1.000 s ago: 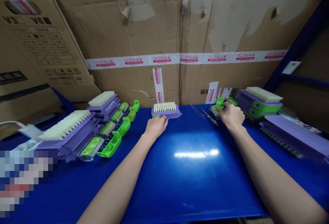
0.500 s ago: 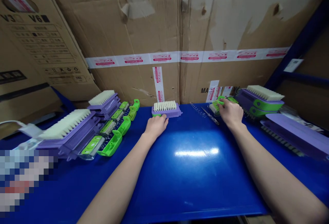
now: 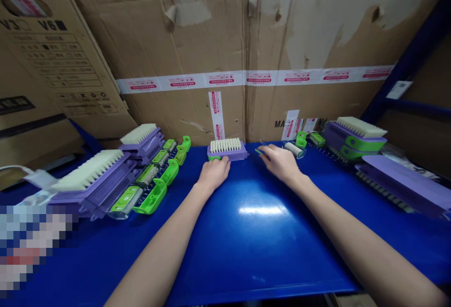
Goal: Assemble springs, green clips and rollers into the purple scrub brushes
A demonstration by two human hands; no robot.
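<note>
A purple brush [image 3: 241, 153] with cream bristles facing up lies by the back of the blue table. My left hand [image 3: 213, 174] is closed at its near side, over a green part there. To the right, my right hand [image 3: 280, 160] pinches a small green piece [image 3: 260, 151], mostly covered by the fingers. Behind the right hand, a metal spring is mostly hidden. Just beyond that hand sits a clear part with a white cylinder [image 3: 293, 149], next to a bright green cover [image 3: 301, 138].
Purple brush bodies [image 3: 105, 175], green-and-clear inserts [image 3: 148, 174], springs and green covers [image 3: 155, 195] line the left. More stacked brushes [image 3: 359, 133] and a purple brush piece [image 3: 408, 180] lie right. Cardboard [image 3: 183, 49] walls the back; a blue post [image 3: 405, 58] rises at right.
My right hand has moved left from the clear part, carrying the small green piece off it; the white cylinder now shows. My left hand stays at the brush.
</note>
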